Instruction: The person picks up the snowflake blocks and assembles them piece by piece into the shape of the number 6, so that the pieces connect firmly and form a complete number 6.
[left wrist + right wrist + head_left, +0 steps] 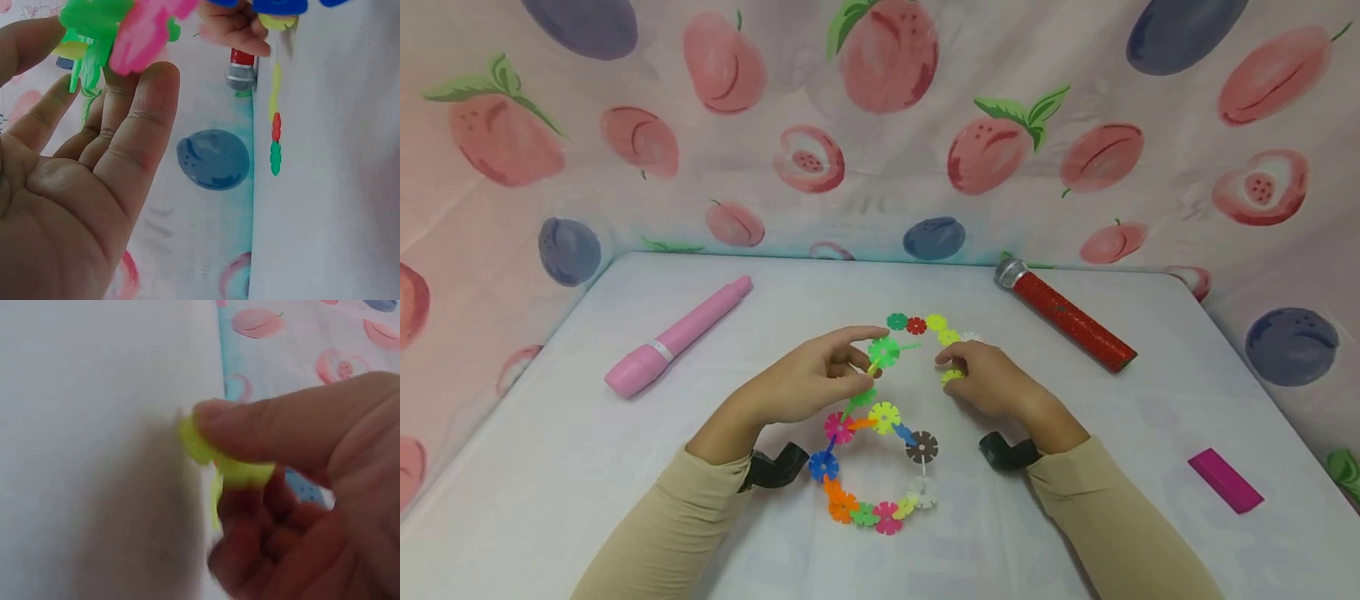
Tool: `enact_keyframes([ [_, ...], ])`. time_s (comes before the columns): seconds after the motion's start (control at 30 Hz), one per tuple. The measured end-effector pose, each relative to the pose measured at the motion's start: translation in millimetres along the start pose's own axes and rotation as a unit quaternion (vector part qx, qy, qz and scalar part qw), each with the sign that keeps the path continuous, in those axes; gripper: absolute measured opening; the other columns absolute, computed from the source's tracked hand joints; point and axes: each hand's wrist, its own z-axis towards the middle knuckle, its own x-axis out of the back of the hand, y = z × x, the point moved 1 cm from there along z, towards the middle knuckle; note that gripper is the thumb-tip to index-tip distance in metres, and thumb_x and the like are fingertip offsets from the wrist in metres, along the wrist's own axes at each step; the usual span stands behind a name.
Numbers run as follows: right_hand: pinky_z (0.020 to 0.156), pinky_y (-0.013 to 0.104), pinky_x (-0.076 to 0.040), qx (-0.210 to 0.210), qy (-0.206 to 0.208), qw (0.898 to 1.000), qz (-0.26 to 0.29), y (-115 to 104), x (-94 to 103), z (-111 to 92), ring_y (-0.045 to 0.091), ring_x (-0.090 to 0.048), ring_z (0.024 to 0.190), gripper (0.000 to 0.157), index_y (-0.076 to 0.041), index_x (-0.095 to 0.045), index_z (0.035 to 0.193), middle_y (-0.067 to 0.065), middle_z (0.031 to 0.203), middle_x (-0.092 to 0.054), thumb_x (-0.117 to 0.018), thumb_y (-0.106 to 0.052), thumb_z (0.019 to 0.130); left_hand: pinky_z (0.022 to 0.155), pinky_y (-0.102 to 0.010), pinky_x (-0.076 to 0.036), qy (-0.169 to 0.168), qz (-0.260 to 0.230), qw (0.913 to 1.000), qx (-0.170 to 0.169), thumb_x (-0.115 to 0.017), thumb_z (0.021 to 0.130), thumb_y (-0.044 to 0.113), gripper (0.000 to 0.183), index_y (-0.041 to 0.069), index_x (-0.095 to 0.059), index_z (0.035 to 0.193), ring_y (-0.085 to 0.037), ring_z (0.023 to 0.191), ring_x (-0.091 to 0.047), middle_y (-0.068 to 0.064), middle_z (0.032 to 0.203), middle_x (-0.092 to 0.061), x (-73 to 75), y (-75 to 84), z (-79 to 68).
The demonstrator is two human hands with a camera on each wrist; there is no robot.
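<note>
Left hand: I read thumb and index finger pinching the upper end of the disc chain [823,466], near a green disc [884,352]; other fingers curled in.
Right hand: that hand [988,379] pinches a yellow disc [197,447], thumb on top, fingers bent under; blur, can't tell me if it's one piece or two.
Left hand point: the left hand [801,379] sits left of the chain's top.
Chain: between the forearms, lower part looped, upper part rising to the left hand; I can't tell whether the loop rests on the table [1060,542].
Slot risk: notches out of line when discs meet, I'd expect a slip or bent edge.
Joint risk: push too hard at the top, a link lower down could pop apart.
Snag risk: left black mount [782,465] is near the blue disc end of the loop; a wrist swing might catch it.
Row risk: loose-looking discs [916,326] lie just beyond both hands; knuckles could scatter them.
Microphones: pink one [677,337], red one [1067,317], well apart, low concern.
</note>
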Motion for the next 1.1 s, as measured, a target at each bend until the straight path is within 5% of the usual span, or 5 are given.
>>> enact_keyframes([
  [0.2,0.067,0.033,-0.049,0.019,0.066,0.993,0.092,-11.0,14.6,-10.8,0.021,-0.059,0.077,0.026,-0.007,-0.066,0.112,0.008,0.085,-0.06,-0.076,-0.017,0.09,0.085,-0.037,-0.054,0.0,0.001,1.0,-0.001,-0.06,0.098,0.012,0.057,0.018,-0.042,0.152,-0.02,0.096,-0.067,-0.015,0.12,-0.064,0.4,0.5,-0.1],
  [0.4,0.071,0.028,-0.056,0.095,0.166,0.962,0.197,-32.1,26.0,-26.4,0.018,-0.07,0.072,0.029,0.0,-0.069,0.116,0.011,0.085,-0.072,-0.076,-0.007,0.089,0.085,-0.037,-0.054,-0.001,-0.002,1.0,-0.001,-0.061,0.099,0.014,0.057,0.018,-0.041,0.152,-0.02,0.096,-0.067,-0.017,0.12,-0.064,0.9,0.8,0.3],
  [0.6,0.079,0.026,-0.056,0.156,0.149,0.946,0.243,-42.5,28.8,-35.7,0.017,-0.072,0.079,0.036,0.007,-0.065,0.125,0.012,0.089,-0.074,-0.071,0.002,0.091,0.086,-0.038,-0.054,0.0,-0.006,1.0,0.0,-0.062,0.099,0.014,0.058,0.019,-0.041,0.152,-0.021,0.097,-0.067,-0.014,0.119,-0.064,0.0,1.2,-0.3],
  [0.83,0.078,0.029,-0.057,0.175,0.14,0.931,0.287,-42.7,30.1,-37.9,0.015,-0.072,0.08,0.036,0.013,-0.061,0.127,0.021,0.097,-0.071,-0.065,0.008,0.092,0.086,-0.037,-0.054,0.005,0.0,1.0,-0.002,-0.066,0.097,0.014,0.06,0.02,-0.043,0.152,-0.021,0.095,-0.067,-0.012,0.119,-0.063,-0.7,2.2,-0.3],
  [1.1,0.075,0.033,-0.058,0.202,0.132,0.897,0.371,-42.5,26.8,-35.1,0.013,-0.073,0.08,0.037,0.02,-0.055,0.127,0.02,0.093,-0.064,-0.06,0.016,0.091,0.084,-0.038,-0.054,0.022,0.0,0.9997,-0.008,-0.069,0.095,0.009,0.06,0.018,-0.046,0.15,-0.02,0.094,-0.068,-0.01,0.115,-0.065,-0.7,2.9,-0.6],
])
